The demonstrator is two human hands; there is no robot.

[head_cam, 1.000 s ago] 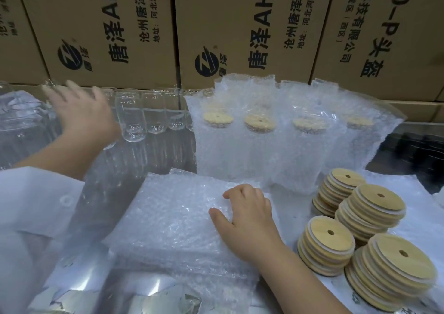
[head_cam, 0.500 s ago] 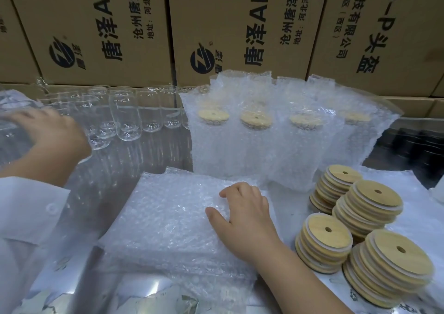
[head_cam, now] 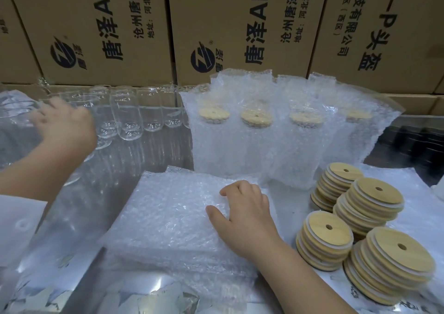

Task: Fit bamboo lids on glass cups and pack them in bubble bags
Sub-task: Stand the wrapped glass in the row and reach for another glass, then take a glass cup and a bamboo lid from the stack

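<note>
Right hand (head_cam: 245,217) on top of a flat stack of bubble bags (head_cam: 173,222), fingers (head_cam: 236,188) bent with tips down on the top bag, thumb spread out to the side. Not clear whether a layer is pinched. Just right of these fingers, four stacks of bamboo lids (head_cam: 360,220), each lid with a small hole, on a white sheet. Beyond these fingers, a row of packed cups (head_cam: 259,136) upright in bubble bags, lids showing through the wrap.

Left hand (head_cam: 64,124) blurred, reaching in among the empty glass cups (head_cam: 129,116) at the far left of the shiny tabletop (head_cam: 144,150). Fingers over or against the nearest glasses; spread or closed, cannot tell. More glass cups in a row right of these fingers, up to the packed ones. Behind everything, a wall of printed cardboard boxes (head_cam: 108,25).
</note>
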